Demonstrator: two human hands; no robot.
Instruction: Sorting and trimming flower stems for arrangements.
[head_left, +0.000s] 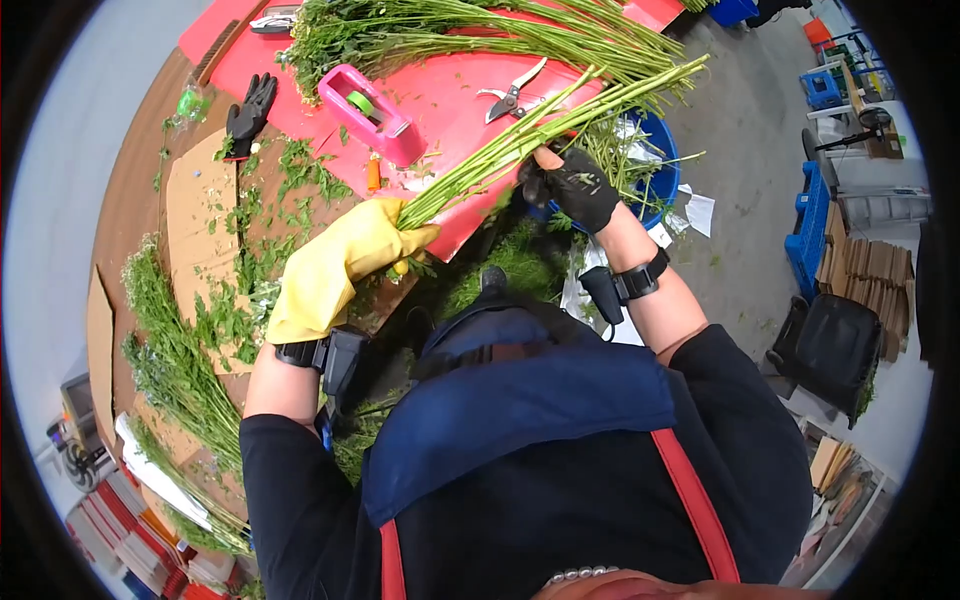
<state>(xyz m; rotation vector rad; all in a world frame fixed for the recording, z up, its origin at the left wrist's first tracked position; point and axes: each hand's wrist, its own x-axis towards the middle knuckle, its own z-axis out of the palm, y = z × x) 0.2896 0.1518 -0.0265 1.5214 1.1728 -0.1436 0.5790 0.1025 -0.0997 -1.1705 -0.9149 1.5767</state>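
My left hand (330, 262), in a yellow rubber glove, is closed around a bundle of cut green flower stems (510, 142). The bare stem ends point up and to the right; the glove hides the bundle's other end. At the lower edge of the stems is my right hand (577, 187), in a black glove with a bare thumb tip. Its fingers are dark and blurred, so their grip is unclear. Pruning shears (510, 97) lie with parted blades on the red table covering (442, 82), just beyond the bundle. A pink tape dispenser (375, 112) stands left of them.
A large pile of long stems (480, 34) covers the table's far side. Below my right hand, a blue bin (666, 165) holds stem cuttings. A black glove (251, 112), cardboard (202, 217), loose leaves and flower bunches (180, 352) occupy the left. A blue crate (808, 225) stands right.
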